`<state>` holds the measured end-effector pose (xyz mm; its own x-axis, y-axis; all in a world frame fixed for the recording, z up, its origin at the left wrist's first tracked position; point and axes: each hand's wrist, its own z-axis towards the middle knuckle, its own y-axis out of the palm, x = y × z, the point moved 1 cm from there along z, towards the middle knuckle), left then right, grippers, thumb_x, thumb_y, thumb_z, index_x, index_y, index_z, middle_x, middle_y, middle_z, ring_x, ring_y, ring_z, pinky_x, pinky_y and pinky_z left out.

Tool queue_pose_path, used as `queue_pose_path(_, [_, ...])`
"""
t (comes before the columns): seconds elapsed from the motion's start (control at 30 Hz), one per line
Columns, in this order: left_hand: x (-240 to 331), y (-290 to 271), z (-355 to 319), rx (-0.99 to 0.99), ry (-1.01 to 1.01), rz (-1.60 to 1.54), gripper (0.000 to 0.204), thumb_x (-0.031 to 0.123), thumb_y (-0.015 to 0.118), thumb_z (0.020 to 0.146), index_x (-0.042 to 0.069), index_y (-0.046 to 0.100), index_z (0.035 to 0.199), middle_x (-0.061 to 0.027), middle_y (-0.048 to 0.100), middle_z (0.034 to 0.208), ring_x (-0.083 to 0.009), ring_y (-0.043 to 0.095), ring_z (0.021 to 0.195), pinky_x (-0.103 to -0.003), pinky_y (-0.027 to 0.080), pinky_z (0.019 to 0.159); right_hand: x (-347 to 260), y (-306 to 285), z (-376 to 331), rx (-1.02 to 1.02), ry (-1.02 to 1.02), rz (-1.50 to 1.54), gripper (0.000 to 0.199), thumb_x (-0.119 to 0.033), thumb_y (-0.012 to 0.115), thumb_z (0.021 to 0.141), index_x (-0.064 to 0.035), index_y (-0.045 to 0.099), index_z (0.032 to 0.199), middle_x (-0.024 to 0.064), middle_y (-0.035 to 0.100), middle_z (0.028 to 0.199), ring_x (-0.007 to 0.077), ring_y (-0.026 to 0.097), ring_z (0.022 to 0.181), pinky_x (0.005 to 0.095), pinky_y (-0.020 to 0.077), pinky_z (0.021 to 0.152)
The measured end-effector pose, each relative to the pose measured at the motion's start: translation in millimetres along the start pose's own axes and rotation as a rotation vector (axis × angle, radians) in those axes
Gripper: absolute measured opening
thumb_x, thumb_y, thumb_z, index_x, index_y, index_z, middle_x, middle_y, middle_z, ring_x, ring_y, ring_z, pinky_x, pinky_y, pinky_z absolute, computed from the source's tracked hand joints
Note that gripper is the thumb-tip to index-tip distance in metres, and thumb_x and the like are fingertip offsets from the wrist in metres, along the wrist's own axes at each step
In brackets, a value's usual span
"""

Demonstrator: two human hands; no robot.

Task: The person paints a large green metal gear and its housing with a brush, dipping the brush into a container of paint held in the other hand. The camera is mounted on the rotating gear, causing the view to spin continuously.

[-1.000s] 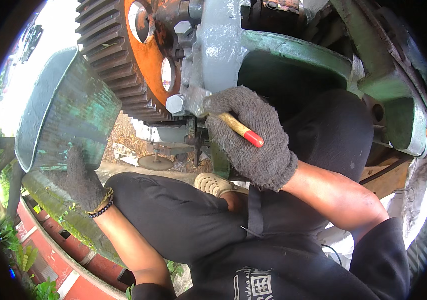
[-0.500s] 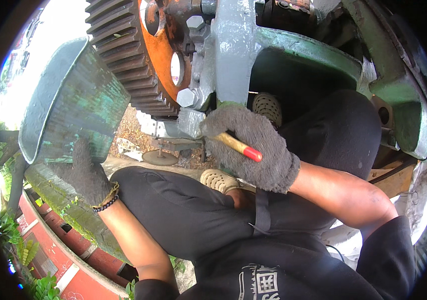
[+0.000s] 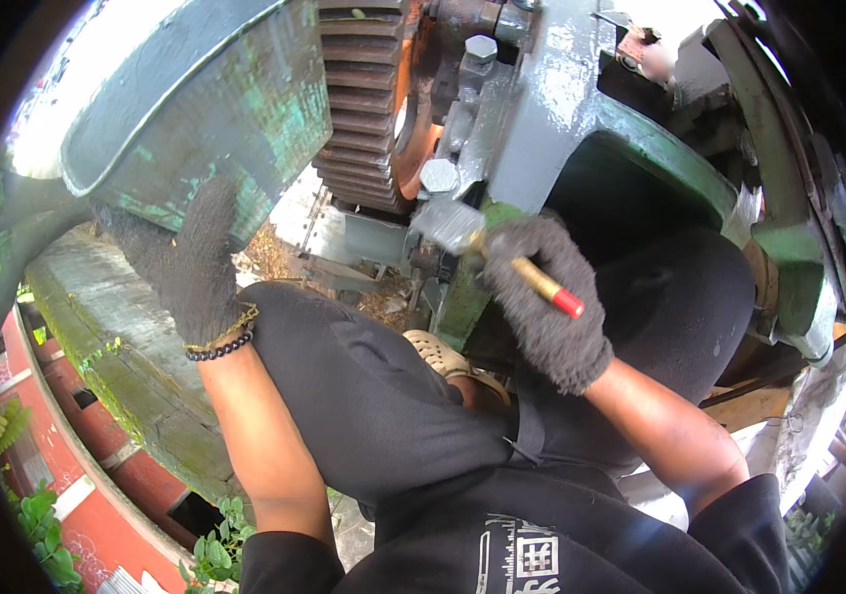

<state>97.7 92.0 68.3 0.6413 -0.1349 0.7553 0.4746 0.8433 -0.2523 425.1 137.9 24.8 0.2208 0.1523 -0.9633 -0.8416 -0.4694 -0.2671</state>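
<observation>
My left hand [image 3: 190, 262], in a dark knitted glove, holds a tapered bucket [image 3: 235, 129] from below, thumb up along its wall. The bucket is tilted, with green-streaked sides and a grey inner face. In my gloved right hand [image 3: 563, 342] is a paintbrush [image 3: 540, 281] with a red-tipped handle; its bristles are coated in grey. They point left, just below a grey hex bolt [image 3: 439, 175] on the machine; whether they touch it I cannot tell. Above my right hand rises a machine frame [image 3: 547, 109], wet-looking grey on top and green lower down.
A large toothed gear [image 3: 358, 109] with an orange web stands between bucket and frame. A green curved casting [image 3: 660, 163] arches over my right knee. On the left runs a mossy concrete ledge [image 3: 136, 346], with red roofing or wall [image 3: 96, 525] and plants beyond.
The view has shifted, and the bucket now appears higher and nearer the gear. My right hand has drawn right and down, bringing the brush's grey bristles into sight.
</observation>
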Motion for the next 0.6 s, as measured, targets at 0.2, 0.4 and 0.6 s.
queue_pose_path(0.2, [8, -11, 6, -0.137, 0.108, 0.202, 0.071, 0.001, 0.088, 0.080, 0.001, 0.053, 0.142, -0.0126, 0.062, 0.134, -0.0204, 0.063, 0.116, -0.032, 0.058, 0.091, -2, -4, -9, 0.071, 0.154, -0.048, 0.021, -0.013, 0.071, 0.103, -0.0010, 0.068, 0.119, 0.0118, 0.072, 0.107, 0.0200, 0.070, 0.094, 0.0349, 0.0566, 0.085])
queue_pose_path(0.4, [5, -2, 4, -0.053, 0.053, -0.151, 0.069, -0.001, 0.088, 0.078, 0.003, 0.056, 0.139, -0.0097, 0.065, 0.127, -0.0185, 0.063, 0.111, -0.033, 0.058, 0.091, 11, 8, -2, 0.137, 0.018, -0.210, 0.023, -0.011, 0.070, 0.101, -0.0004, 0.069, 0.121, 0.0120, 0.070, 0.112, 0.0218, 0.067, 0.103, 0.0322, 0.0542, 0.089])
queue_pose_path(0.6, [-6, -1, -4, -0.002, -0.041, -0.164, 0.069, 0.000, 0.089, 0.077, 0.004, 0.057, 0.138, -0.0085, 0.067, 0.122, -0.0180, 0.065, 0.109, -0.031, 0.058, 0.091, -12, 14, -11, 0.116, 0.141, 0.190, 0.027, -0.007, 0.071, 0.102, 0.0001, 0.065, 0.128, 0.0118, 0.070, 0.118, 0.0232, 0.067, 0.113, 0.0374, 0.0535, 0.100])
